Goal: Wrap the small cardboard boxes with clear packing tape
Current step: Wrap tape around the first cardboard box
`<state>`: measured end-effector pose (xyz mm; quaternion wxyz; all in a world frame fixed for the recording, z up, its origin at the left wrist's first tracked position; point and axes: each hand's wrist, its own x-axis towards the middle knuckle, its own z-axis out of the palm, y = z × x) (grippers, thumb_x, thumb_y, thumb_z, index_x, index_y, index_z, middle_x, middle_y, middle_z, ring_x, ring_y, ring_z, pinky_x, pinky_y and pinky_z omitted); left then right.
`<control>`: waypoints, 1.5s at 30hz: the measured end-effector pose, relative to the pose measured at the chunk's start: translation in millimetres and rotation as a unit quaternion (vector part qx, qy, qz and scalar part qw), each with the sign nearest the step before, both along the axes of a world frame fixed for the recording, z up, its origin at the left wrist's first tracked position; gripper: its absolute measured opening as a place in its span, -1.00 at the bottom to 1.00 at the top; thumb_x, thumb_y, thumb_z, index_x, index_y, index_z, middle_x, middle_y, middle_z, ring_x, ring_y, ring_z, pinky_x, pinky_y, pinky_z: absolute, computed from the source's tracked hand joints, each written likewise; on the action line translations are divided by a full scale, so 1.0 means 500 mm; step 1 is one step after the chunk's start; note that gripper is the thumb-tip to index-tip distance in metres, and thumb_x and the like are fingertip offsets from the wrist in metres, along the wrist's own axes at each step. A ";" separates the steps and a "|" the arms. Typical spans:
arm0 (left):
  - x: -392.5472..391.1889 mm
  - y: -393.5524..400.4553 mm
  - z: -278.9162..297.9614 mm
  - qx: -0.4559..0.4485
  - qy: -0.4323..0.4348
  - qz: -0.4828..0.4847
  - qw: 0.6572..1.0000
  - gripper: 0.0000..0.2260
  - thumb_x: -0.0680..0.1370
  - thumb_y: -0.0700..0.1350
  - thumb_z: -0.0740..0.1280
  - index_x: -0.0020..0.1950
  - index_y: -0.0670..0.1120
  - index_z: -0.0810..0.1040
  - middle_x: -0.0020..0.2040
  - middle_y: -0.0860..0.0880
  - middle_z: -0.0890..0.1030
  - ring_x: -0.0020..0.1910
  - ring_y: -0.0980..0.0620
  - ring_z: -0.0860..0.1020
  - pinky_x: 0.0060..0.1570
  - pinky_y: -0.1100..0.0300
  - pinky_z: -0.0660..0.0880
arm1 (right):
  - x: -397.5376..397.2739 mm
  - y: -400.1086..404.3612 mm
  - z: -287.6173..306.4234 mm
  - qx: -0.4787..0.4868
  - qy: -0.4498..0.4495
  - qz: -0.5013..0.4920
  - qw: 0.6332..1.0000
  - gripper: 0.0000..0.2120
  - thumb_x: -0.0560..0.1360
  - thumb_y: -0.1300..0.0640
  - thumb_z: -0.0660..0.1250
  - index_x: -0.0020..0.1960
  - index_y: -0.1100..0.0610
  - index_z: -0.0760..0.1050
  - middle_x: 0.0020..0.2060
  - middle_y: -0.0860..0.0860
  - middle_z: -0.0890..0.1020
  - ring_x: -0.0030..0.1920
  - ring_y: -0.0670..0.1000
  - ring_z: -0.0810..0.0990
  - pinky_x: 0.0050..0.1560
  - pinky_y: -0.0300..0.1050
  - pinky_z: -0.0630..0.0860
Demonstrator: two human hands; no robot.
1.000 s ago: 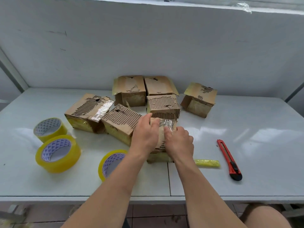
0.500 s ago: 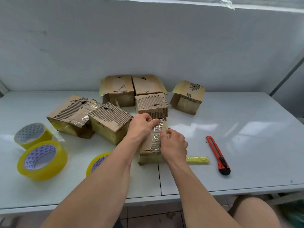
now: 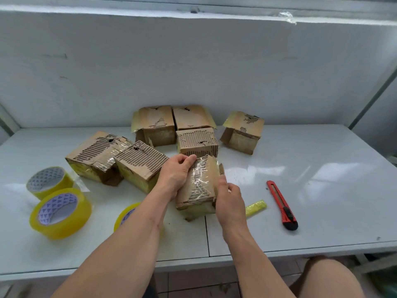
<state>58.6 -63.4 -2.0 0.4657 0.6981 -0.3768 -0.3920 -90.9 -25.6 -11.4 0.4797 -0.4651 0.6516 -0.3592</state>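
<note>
A small worn cardboard box [image 3: 198,186] with clear tape across its top sits at the middle of the white table [image 3: 322,190]. My left hand [image 3: 175,176] grips its left side, thumb on the top edge. My right hand [image 3: 228,196] lies against its right side with the fingers curled by the box's edge. Several more torn boxes stand behind and to the left, the nearest [image 3: 140,166] touching my left hand. Three yellow-tinted tape rolls lie at the left: one at the far left [image 3: 48,181], one [image 3: 60,212] in front of it and one [image 3: 126,214] partly hidden under my left forearm.
A red utility knife [image 3: 281,204] lies to the right of the box, with a short yellow strip [image 3: 255,207] between it and my right hand. A white wall rises right behind the boxes. My knee [image 3: 328,278] shows below the table's front edge.
My right hand has slid off the box's top to its right side, uncovering the taped top. The left hand stays on the left side. The camera view shifted slightly.
</note>
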 end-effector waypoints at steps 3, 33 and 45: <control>-0.006 0.024 -0.029 -0.009 0.126 0.030 0.992 -0.72 0.60 0.14 0.36 -0.05 -0.08 0.62 -0.11 -0.12 0.70 -0.11 -0.10 0.63 0.06 -0.12 0.59 | -0.010 0.001 0.021 -0.024 -0.051 -0.008 0.998 -0.45 0.62 -0.33 0.03 0.18 0.08 0.54 -0.07 -0.03 0.65 0.00 0.03 0.62 0.08 0.07 0.57; -0.023 0.089 -0.005 0.026 0.184 -0.055 0.981 -0.71 0.72 0.01 0.17 0.20 -0.18 0.52 0.01 -0.16 0.63 -0.08 -0.06 0.61 0.03 -0.04 0.61 | 0.015 0.033 0.005 -0.039 -0.084 0.089 0.992 -0.89 0.68 0.08 0.20 0.16 -0.09 0.46 -0.03 -0.11 0.65 -0.02 -0.05 0.67 0.08 0.04 0.65; -0.034 0.117 -0.012 0.008 0.098 -0.003 0.995 -0.89 0.70 -0.04 0.20 0.06 0.02 0.50 0.02 -0.13 0.66 -0.13 -0.03 0.66 -0.13 0.01 0.64 | 0.009 0.030 0.011 0.007 -0.118 0.165 0.979 -0.85 0.67 0.15 0.24 0.09 -0.09 0.52 0.03 0.05 0.70 0.00 0.10 0.72 -0.01 0.06 0.69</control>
